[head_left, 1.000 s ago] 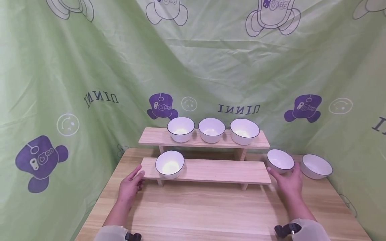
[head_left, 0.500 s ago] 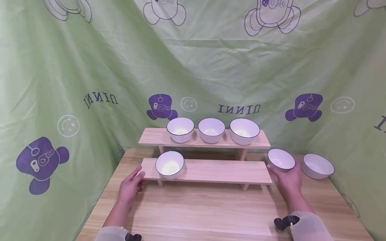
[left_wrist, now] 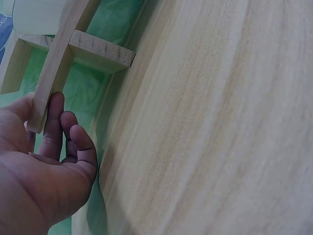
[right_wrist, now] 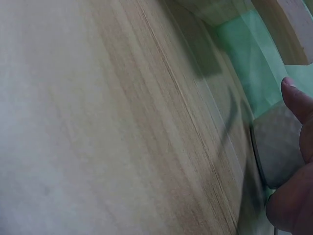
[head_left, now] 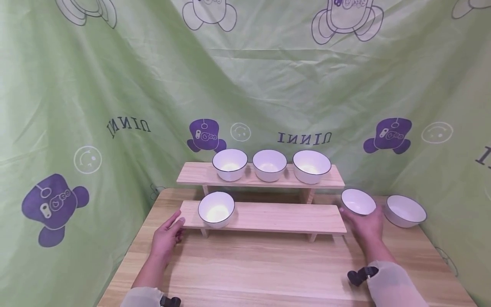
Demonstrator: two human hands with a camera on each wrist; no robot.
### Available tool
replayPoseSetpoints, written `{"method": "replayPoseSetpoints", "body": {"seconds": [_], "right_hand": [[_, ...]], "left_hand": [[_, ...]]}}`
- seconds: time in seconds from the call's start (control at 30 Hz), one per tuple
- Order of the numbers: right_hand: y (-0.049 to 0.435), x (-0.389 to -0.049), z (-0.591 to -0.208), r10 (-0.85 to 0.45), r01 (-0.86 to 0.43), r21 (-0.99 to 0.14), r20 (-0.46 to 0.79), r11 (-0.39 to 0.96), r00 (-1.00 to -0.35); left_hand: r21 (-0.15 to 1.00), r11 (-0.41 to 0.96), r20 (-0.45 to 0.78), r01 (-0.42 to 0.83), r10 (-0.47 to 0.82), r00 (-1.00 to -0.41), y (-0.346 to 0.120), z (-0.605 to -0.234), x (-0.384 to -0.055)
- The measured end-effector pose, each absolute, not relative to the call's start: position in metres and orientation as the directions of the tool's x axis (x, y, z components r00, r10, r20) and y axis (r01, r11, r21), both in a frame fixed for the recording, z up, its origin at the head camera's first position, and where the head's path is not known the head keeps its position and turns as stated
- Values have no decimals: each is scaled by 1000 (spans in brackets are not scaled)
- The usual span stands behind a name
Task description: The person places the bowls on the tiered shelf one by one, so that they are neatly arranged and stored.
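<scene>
My left hand (head_left: 166, 236) pinches the left end of the lower wooden shelf (head_left: 284, 216). In the left wrist view the thumb lies on one face of the board (left_wrist: 55, 73) and the index finger on the other. One white bowl (head_left: 216, 208) with a dark rim stands on that shelf, towards its left. My right hand (head_left: 369, 228) holds another white bowl (head_left: 358, 201) just right of the shelf, thumb on its left side and fingers round its right. In the right wrist view that bowl (right_wrist: 279, 144) is partly hidden by the hand.
Three white bowls stand in a row on the higher wooden shelf (head_left: 195, 172) behind. One more white bowl (head_left: 405, 210) sits on the wooden table (head_left: 261, 268) near its right edge. A green patterned curtain (head_left: 261, 94) hangs close behind and at both sides.
My right hand has moved slightly up and forward, closer round the bowl. My left hand stays on the shelf end. The view has shifted a little.
</scene>
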State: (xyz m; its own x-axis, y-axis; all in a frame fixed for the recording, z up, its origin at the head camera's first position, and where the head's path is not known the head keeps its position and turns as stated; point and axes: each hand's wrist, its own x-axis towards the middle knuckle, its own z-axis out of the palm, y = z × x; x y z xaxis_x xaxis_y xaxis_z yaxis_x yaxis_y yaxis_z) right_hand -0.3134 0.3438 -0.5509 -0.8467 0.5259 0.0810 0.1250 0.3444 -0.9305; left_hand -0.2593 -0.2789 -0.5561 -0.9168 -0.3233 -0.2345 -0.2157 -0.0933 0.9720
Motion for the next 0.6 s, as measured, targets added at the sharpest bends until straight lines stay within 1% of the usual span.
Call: {"method": "replayPoseSetpoints", "body": {"seconds": [0.3, 0.6], "right_hand": [[351, -322, -557, 542, 160, -926, 55, 343, -839], [351, -325, -559, 539, 160, -912, 77, 378, -839]], "left_hand": [[973, -96, -230, -210, -322, -918, -277, -556, -261], [975, -93, -222, -202, -338, -915, -276, -556, -259]]}}
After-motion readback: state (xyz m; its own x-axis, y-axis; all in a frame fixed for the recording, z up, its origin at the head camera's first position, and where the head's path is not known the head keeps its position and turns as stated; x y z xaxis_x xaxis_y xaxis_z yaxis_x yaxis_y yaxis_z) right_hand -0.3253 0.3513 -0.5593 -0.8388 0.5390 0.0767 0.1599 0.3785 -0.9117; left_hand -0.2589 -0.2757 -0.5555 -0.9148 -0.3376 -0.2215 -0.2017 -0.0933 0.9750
